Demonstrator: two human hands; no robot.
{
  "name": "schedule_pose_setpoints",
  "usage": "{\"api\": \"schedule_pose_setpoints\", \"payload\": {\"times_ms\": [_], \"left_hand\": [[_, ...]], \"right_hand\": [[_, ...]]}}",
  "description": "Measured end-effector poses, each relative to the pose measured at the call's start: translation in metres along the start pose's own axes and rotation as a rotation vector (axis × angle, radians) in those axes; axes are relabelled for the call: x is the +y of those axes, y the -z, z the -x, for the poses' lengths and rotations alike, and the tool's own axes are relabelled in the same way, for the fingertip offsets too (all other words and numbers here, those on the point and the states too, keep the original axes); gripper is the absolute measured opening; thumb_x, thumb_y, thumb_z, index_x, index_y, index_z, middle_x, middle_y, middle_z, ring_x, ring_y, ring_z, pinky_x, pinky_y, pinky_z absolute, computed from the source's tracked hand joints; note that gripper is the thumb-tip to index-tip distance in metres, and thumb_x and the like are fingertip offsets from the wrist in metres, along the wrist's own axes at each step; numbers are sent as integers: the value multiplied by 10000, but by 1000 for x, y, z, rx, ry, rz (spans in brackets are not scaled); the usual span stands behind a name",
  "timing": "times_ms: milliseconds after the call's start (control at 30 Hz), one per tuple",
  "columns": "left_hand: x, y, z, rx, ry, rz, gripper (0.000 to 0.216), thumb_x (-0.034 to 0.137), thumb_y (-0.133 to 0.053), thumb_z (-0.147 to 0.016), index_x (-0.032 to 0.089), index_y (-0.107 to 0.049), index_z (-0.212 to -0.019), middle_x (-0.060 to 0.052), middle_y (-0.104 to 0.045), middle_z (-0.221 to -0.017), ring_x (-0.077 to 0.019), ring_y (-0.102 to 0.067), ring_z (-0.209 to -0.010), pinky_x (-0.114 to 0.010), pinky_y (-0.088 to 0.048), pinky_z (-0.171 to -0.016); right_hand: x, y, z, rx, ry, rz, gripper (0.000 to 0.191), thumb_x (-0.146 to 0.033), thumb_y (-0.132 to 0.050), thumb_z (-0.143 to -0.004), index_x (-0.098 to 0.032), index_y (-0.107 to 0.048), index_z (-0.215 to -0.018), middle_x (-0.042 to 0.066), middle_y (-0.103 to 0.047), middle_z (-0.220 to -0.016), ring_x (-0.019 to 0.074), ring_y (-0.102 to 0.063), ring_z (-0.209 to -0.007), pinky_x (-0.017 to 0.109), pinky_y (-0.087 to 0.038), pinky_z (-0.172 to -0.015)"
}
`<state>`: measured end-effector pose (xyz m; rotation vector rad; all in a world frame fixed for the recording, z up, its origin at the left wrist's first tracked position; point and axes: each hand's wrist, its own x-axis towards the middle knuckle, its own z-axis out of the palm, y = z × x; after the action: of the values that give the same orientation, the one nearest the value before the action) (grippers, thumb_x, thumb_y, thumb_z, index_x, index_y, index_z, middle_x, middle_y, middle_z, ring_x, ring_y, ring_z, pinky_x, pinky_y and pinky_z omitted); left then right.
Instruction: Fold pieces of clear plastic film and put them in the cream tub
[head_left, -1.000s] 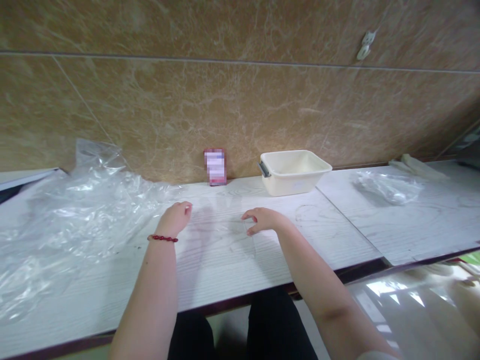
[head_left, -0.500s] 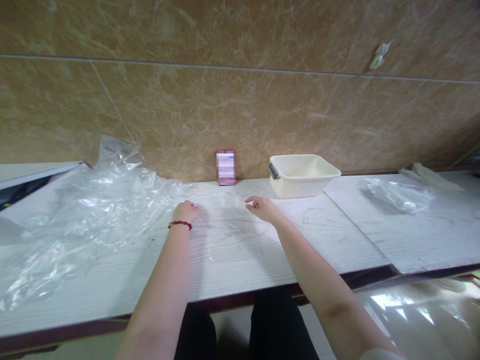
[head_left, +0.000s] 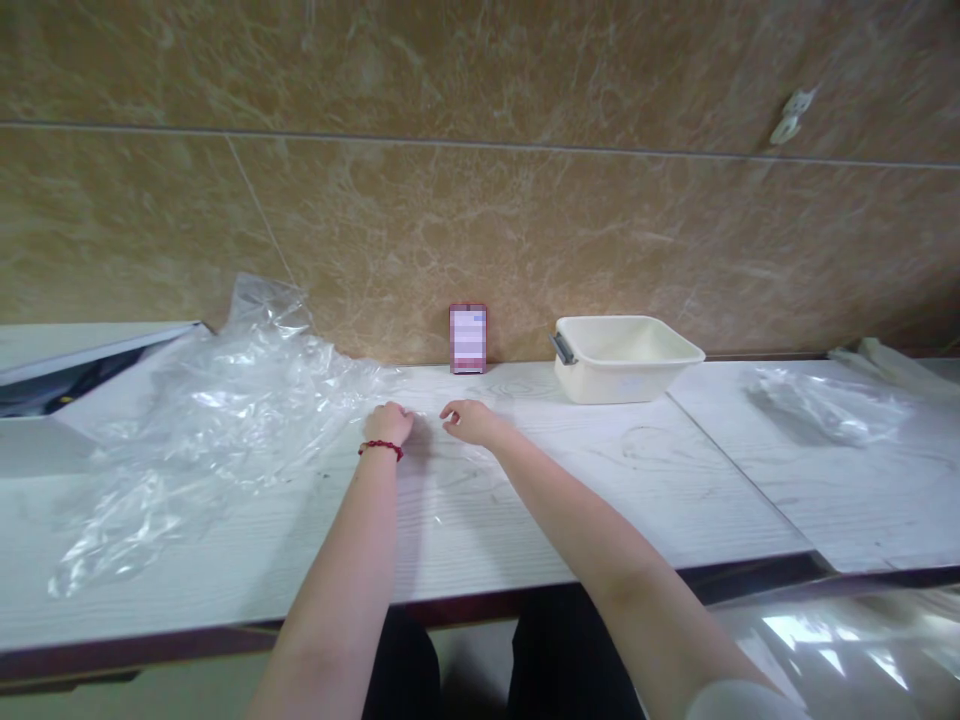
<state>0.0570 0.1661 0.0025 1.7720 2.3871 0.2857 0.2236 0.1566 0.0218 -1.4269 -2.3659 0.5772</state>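
A thin, clear plastic bag (head_left: 469,490) lies flat on the white wood-grain table in front of me; its outline is faint. My left hand (head_left: 391,424), with a red beaded bracelet at the wrist, is closed at the bag's upper left corner and appears to pinch its film. Just to the right, my right hand (head_left: 469,422) hovers low over the bag's top edge. Its fingers are curled, with a small gap between thumb and forefinger, and I see nothing held there. Beside my left arm spreads a heap of crumpled clear plastic bags (head_left: 247,400).
A phone (head_left: 468,340) with a blurred screen leans on the brown marbled wall. Right of it stands a cream plastic bin (head_left: 622,385) with a grey handle. More clear plastic (head_left: 832,405) lies at the far right, and an open white box (head_left: 97,390) at the left.
My right hand has moved left, close to my left hand. My left hand stays closed by the bag's corner. The whole view has shifted slightly.
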Motion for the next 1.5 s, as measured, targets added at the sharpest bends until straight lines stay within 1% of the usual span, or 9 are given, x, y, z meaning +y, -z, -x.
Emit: {"api": "schedule_pose_setpoints", "payload": {"times_ms": [100,200,400,633,800,900,1133,1367,1500], "left_hand": [[3,-1,2,-2,4,-9,316,326,-411,-714,177,-623,-896,-148,-591,-971,-278,-553,-882,-349,-431,-682],[6,-2,3,6,11,-16,320,307,-386,-727,163,-624,-886,-162,-582,-972,-297,-544,-890,-378,-432,-673],[6,-3,4,25,22,-12,359,345,-395,-732,179,-566,-1000,-150,-551,-1029,-280,-524,-929,-377,-427,-711],[9,-6,4,37,3,-39,334,325,-358,-758,165,-606,-915,-157,-561,-991,-300,-514,-937,-401,-420,-711],[11,-11,3,56,0,-53,348,296,-342,-766,115,-583,-939,-183,-549,-1001,-303,-501,-956,-412,-405,-740],[11,-10,3,59,2,-47,352,280,-325,-773,109,-559,-973,-184,-550,-998,-299,-498,-962,-409,-404,-740],[9,-7,4,55,-13,-43,399,417,-421,-713,155,-557,-981,-162,-538,-1017,-308,-488,-964,-402,-399,-742],[13,-8,5,58,-50,-42,301,323,-387,-745,139,-593,-867,-175,-547,-995,-299,-493,-961,-389,-384,-752],[16,-4,6,58,-92,-2,274,298,-350,-768,160,-554,-887,-134,-589,-920,-247,-541,-882,-328,-402,-703]], "right_hand": [[-4,-11,-7,-1,-51,-34,233,-212,-483,-705,-205,-590,-913,7,-624,-776,112,-550,-706,202,-396,-640],[-3,-19,-10,63,-70,-81,229,-211,-471,-712,-205,-584,-912,6,-622,-795,105,-548,-712,191,-396,-640],[3,-30,-8,138,-63,-138,208,-190,-429,-743,-196,-576,-890,10,-614,-798,89,-543,-680,173,-399,-626],[3,-30,-4,135,-78,-138,205,-168,-425,-749,-191,-574,-888,17,-618,-817,94,-545,-705,177,-398,-631],[3,-30,-3,133,-46,-149,209,-165,-430,-736,-189,-578,-881,16,-620,-797,94,-544,-698,177,-394,-629],[4,-30,-3,134,-33,-147,212,-162,-444,-718,-187,-582,-877,16,-621,-790,94,-542,-690,177,-391,-626],[4,-31,-3,154,-17,-146,209,-166,-448,-709,-175,-593,-860,25,-620,-760,96,-533,-653,179,-380,-592],[3,-31,-4,159,-43,-146,201,-167,-460,-713,-172,-600,-857,25,-621,-753,93,-526,-642,180,-372,-585],[5,-32,-3,182,-26,-164,195,-160,-459,-711,-175,-597,-849,22,-618,-743,93,-524,-635,184,-374,-590]]}}
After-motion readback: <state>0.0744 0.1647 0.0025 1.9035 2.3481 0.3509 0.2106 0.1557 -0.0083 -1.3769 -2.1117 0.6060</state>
